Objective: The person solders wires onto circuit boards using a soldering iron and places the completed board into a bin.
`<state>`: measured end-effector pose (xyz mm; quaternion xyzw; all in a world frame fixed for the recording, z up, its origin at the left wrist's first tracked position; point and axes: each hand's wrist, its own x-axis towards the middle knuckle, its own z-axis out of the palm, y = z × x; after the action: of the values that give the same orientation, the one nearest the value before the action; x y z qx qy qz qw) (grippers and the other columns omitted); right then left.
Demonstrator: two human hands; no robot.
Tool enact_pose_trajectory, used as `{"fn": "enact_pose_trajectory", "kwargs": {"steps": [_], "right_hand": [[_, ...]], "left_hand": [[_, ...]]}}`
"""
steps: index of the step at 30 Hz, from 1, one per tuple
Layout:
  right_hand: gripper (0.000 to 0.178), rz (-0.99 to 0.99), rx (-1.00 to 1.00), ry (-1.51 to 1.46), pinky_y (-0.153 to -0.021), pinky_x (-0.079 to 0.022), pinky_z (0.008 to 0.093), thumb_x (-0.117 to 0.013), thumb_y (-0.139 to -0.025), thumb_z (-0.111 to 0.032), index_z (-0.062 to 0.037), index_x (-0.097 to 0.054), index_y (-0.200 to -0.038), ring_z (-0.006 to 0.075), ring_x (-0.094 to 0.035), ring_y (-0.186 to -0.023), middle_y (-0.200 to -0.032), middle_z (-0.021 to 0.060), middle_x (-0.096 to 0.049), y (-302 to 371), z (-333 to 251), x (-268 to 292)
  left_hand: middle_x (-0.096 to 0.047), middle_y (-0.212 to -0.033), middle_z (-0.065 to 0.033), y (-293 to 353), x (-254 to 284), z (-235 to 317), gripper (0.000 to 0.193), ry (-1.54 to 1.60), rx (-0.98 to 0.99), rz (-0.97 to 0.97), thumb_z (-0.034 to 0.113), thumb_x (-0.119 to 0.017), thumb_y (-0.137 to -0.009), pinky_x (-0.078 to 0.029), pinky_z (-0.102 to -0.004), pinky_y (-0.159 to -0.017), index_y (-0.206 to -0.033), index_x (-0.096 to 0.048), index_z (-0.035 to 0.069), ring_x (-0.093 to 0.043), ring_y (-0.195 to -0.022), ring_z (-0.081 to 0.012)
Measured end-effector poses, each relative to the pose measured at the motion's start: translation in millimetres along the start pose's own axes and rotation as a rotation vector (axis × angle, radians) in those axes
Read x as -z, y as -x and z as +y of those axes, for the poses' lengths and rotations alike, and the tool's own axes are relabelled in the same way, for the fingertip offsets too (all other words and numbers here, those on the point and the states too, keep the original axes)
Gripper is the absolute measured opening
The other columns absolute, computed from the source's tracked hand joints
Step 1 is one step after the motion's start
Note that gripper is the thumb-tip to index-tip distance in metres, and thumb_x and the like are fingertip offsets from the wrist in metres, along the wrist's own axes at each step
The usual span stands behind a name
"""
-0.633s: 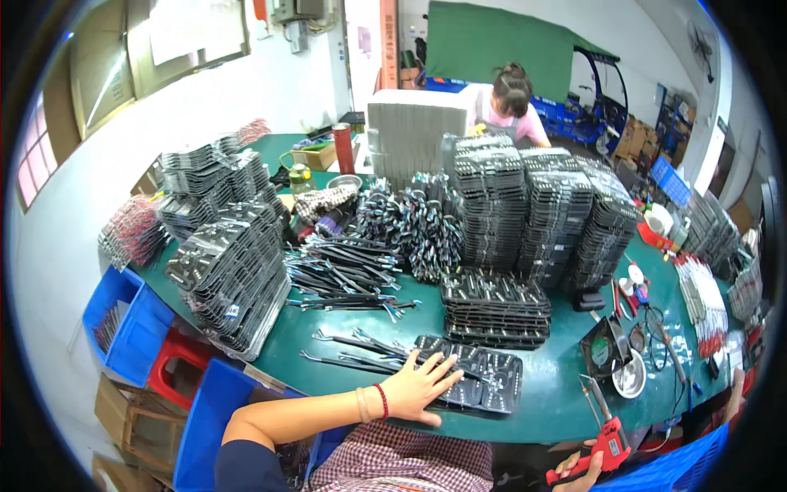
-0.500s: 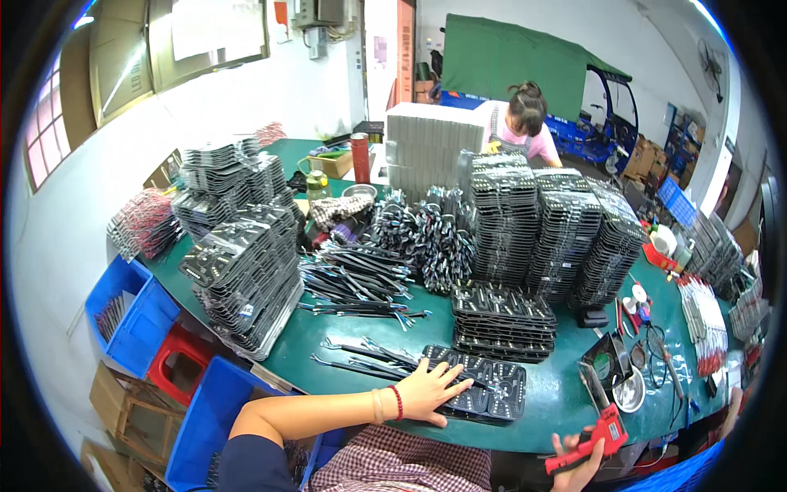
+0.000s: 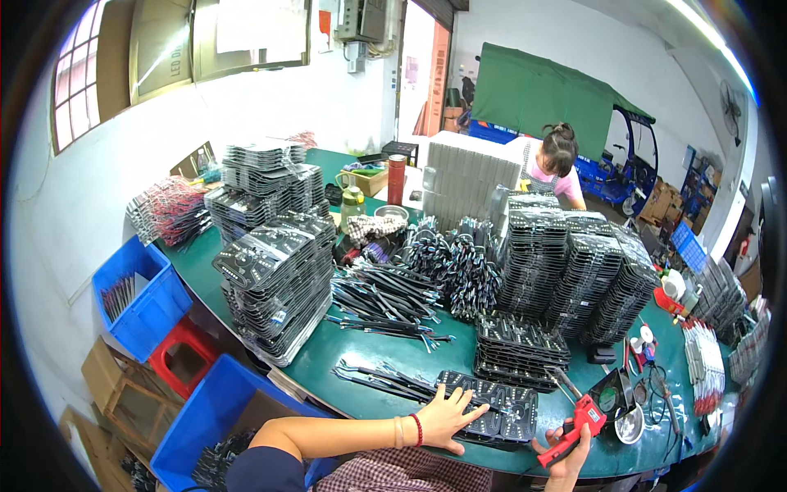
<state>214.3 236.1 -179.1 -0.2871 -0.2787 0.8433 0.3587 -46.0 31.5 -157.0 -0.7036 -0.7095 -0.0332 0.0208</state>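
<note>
I have the left hand (image 3: 445,420) laid flat on the left part of the black board panel (image 3: 510,414), its fingers spread well apart and closing on nothing. The panel lies on the green table (image 3: 451,354), near its front edge, with the rest of its face showing to the right of the fingertips. To the right of the panel, just off its near corner, I hold the red soldering gun (image 3: 584,420) in the right hand (image 3: 567,449), fingers curled around the handle. Its tip slants up and away, beyond the panel's far right corner; I cannot tell whether it touches anything.

Left of the panel, a few black cables (image 3: 385,379) lie side by side, their near ends reaching its left edge, where the hand partly hides them. Directly behind the panel I see a low stack of boards (image 3: 523,353), and beyond that, tall wrapped stacks (image 3: 537,262). A heap of loose leads (image 3: 381,299) sits behind and left of the panel. A metal bowl (image 3: 630,426) stands to its right, past the soldering gun.
</note>
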Motion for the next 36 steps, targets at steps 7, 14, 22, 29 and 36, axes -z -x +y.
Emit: {"fn": "enact_pose_trajectory", "kwargs": {"steps": [7,14,22,29,36], "right_hand": [[0.038,-0.073,0.072,-0.101,-0.078,-0.048,0.0684,-0.055,-0.092,-0.052,-0.0174,-0.059,-0.106,0.0208,-0.063,-0.085,-0.073,0.0009,-0.06,12.4,-1.7,-9.5],[0.034,-0.037,0.147,-0.114,-0.079,-0.049,0.0678,-0.057,-0.092,-0.047,-0.0169,-0.058,-0.108,0.0185,-0.062,-0.087,-0.075,0.0007,-0.059,25.4,11.5,-8.4],[0.035,-0.18,0.247,-0.174,-0.092,-0.041,0.0728,-0.054,-0.096,-0.043,-0.0142,-0.057,-0.116,0.0187,-0.058,-0.103,-0.082,0.0025,-0.061,30.0,-3.0,9.2],[0.034,-0.227,0.352,-0.146,-0.102,-0.034,0.071,-0.053,-0.098,-0.034,-0.0105,-0.054,-0.122,0.0187,-0.057,-0.107,-0.083,0.0031,-0.057,62.4,-26.8,36.8],[0.035,-0.296,0.406,-0.131,-0.112,-0.024,0.0685,-0.058,-0.095,-0.024,0.0001,-0.052,-0.12,0.0275,-0.055,-0.111,-0.087,0.0071,-0.057,78.9,-59.7,67.7]], "left_hand": [[-0.043,-0.137,-0.0341,0.6,-9.5,13.3,0.076,-0.139,-0.071,0.154,0.053,-0.064,-0.082,-0.042,-0.0653,-0.091,-0.144,-0.041,0.016,-0.048,-0.118,-0.0516],[-0.058,-0.114,-0.0388,-19.5,11.3,-7.5,0.04,-0.219,-0.345,0.316,0.024,-0.045,-0.09,-0.058,-0.0449,-0.072,-0.119,-0.053,-0.004,-0.065,-0.096,-0.048],[-0.058,-0.094,-0.0113,-37.4,25.1,-27.7,0.036,-0.202,-0.397,0.431,0.018,-0.048,-0.09,-0.05,-0.0485,-0.082,-0.125,-0.054,0.016,-0.062,-0.086,-0.0293],[-0.056,-0.107,-0.0223,-46.7,74.9,-36.0,0.046,0.25,-0.271,0.027,0.007,-0.051,-0.086,-0.054,-0.0443,-0.074,-0.131,-0.056,0.015,-0.065,-0.086,-0.0369],[-0.056,-0.117,-0.0223,88.8,173.2,-12.0,0.057,0.336,-0.21,0.234,0.003,-0.058,-0.082,-0.051,-0.0418,-0.088,-0.137,-0.045,0.009,-0.061,-0.106,-0.0371]]}}
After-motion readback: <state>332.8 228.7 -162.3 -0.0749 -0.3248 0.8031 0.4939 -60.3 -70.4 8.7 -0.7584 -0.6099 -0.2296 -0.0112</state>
